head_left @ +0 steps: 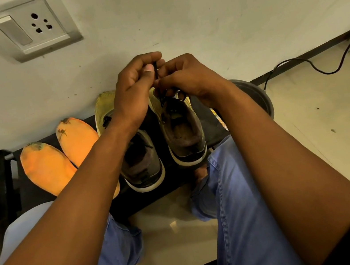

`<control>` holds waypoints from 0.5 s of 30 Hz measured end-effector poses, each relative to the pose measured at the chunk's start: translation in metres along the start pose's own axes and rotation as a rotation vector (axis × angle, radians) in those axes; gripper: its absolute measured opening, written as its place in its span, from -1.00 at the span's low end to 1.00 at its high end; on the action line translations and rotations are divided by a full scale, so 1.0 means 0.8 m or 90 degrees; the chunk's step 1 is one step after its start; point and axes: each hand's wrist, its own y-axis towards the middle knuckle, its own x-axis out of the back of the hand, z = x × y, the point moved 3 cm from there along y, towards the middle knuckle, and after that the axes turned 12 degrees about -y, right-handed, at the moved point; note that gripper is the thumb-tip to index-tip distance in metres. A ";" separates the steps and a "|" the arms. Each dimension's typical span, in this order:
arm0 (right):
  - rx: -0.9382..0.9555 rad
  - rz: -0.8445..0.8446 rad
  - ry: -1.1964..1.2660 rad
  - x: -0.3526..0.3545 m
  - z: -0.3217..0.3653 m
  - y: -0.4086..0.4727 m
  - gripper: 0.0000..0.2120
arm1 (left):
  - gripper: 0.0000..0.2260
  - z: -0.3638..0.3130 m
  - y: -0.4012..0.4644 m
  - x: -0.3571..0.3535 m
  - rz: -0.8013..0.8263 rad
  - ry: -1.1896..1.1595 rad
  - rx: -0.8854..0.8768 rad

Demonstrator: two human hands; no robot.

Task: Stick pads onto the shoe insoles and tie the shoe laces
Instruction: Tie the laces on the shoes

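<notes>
Two dark shoes with white soles and yellow-green toes stand side by side on a low black stool point(6, 176), heels toward me: the left shoe point(141, 161) and the right shoe point(184, 135). Both hands work above the right shoe's tongue. My left hand point(135, 87) pinches a black lace point(155, 70) between thumb and fingers. My right hand point(185, 76) grips the lace just below, fingers curled over the eyelets. Two orange insoles point(46, 166) point(78, 137) lie on the stool left of the shoes. No pads are in view.
A white wall with a switch-and-socket plate point(29, 27) rises right behind the stool. A dark round bin point(254, 95) stands at the right, with a black cable point(312, 66) trailing over the tiled floor. My knees in blue trousers flank the stool.
</notes>
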 end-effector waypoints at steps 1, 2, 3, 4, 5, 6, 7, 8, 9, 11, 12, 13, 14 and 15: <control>0.007 -0.005 0.027 0.000 0.000 0.000 -0.86 | -0.68 0.002 0.000 0.000 0.006 0.001 0.009; 0.008 -0.010 0.055 0.001 0.001 0.000 -0.84 | -0.67 0.004 0.000 0.000 0.007 0.011 0.015; 0.005 -0.019 0.077 0.001 0.001 -0.001 -0.84 | -0.66 0.006 0.001 0.001 0.006 0.028 0.020; 0.002 -0.033 0.091 0.002 0.002 -0.002 -0.83 | -0.67 0.007 0.001 0.001 0.001 0.055 0.025; -0.001 -0.052 0.100 0.003 0.001 -0.002 -0.83 | -0.68 0.009 0.002 0.002 -0.009 0.092 0.031; -0.005 -0.071 0.108 0.005 0.001 -0.002 -0.82 | -0.67 0.011 0.001 0.002 -0.022 0.133 0.035; -0.012 -0.088 0.119 0.006 0.001 -0.002 -0.82 | -0.62 0.011 -0.001 0.002 -0.034 0.172 0.032; -0.022 -0.103 0.130 0.007 0.000 -0.001 -0.83 | -0.55 0.011 -0.003 0.002 -0.042 0.206 0.020; -0.035 -0.115 0.139 0.008 -0.001 -0.001 -0.84 | -0.49 0.011 -0.006 0.001 -0.043 0.237 0.004; -0.065 -0.136 0.143 0.009 -0.004 -0.001 -0.79 | -0.48 0.011 -0.011 -0.003 -0.037 0.299 -0.027; -0.073 -0.146 0.140 0.009 -0.006 -0.002 -0.74 | -0.51 0.010 -0.012 -0.004 -0.040 0.335 -0.040; -0.076 -0.155 0.133 0.009 -0.007 -0.002 -0.71 | -0.56 0.008 -0.014 -0.005 -0.046 0.370 -0.054; -0.076 -0.165 0.119 0.010 -0.007 -0.002 -0.71 | -0.62 0.006 -0.015 -0.005 -0.053 0.395 -0.067; -0.076 -0.173 0.100 0.011 -0.008 -0.001 -0.75 | -0.68 0.004 -0.016 -0.005 -0.059 0.405 -0.077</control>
